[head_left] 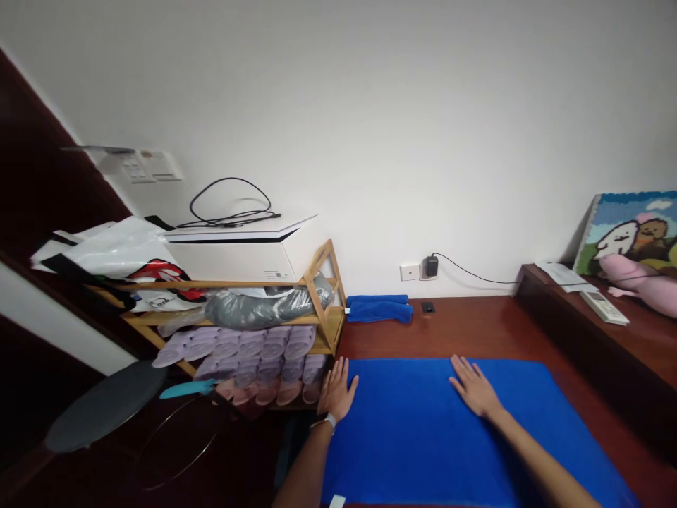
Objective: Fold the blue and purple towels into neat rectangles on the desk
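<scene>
A blue towel [402,430] lies spread flat over the reddish-brown wooden desk [465,324], with a small white tag at its near left corner. My left hand [337,391] rests at the towel's far left corner, fingers stretched out, a watch on the wrist. Farther right, my right hand [474,388] lies flat on the towel near its far edge, fingers spread. Neither hand grips anything. Behind the spread towel, a folded blue cloth [379,309] sits by the wall.
Left of the desk stands a wooden rack [331,310] with several slippers [251,342], a white box [233,261] and a black cable on top. A raised ledge [571,331] on the right holds a remote control [604,307] and a pink plush toy [642,282]. A plugged-in charger [431,266] is on the wall.
</scene>
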Action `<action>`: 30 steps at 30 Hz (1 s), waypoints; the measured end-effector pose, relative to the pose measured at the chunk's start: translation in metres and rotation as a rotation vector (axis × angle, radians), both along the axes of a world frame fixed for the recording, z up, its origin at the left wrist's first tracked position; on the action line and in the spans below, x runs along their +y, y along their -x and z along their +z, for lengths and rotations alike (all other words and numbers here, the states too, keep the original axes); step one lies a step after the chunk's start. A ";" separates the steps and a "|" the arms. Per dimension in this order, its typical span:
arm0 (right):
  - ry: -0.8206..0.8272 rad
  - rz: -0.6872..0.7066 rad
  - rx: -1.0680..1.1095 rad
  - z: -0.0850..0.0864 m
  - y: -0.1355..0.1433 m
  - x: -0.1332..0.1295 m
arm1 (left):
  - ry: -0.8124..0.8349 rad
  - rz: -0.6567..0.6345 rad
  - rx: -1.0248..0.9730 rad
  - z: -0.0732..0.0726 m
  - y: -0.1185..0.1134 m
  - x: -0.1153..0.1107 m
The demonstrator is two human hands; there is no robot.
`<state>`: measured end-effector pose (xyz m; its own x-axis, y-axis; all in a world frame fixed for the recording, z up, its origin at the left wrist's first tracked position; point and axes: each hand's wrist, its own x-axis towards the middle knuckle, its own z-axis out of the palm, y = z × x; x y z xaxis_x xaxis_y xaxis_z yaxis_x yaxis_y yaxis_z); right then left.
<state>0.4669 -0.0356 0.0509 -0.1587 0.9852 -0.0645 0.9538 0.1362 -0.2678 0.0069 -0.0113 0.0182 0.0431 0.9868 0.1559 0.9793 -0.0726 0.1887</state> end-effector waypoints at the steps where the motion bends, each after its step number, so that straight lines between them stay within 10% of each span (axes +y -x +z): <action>1: 0.004 -0.091 -0.038 -0.006 -0.038 -0.003 | 0.001 0.002 0.003 0.000 0.000 0.001; 7: 0.018 -0.493 -0.149 -0.036 -0.181 -0.015 | -0.015 -0.002 0.026 -0.002 0.003 0.006; 20: 0.109 -0.469 -0.198 -0.019 -0.182 -0.010 | 0.005 0.000 0.033 -0.003 0.002 0.009; 25: 0.050 -0.440 -0.222 0.013 -0.115 0.008 | 0.008 -0.008 -0.013 -0.001 -0.001 0.004; 30: -0.103 -0.049 -0.023 0.043 0.067 0.016 | -0.023 -0.011 -0.058 0.001 -0.003 -0.001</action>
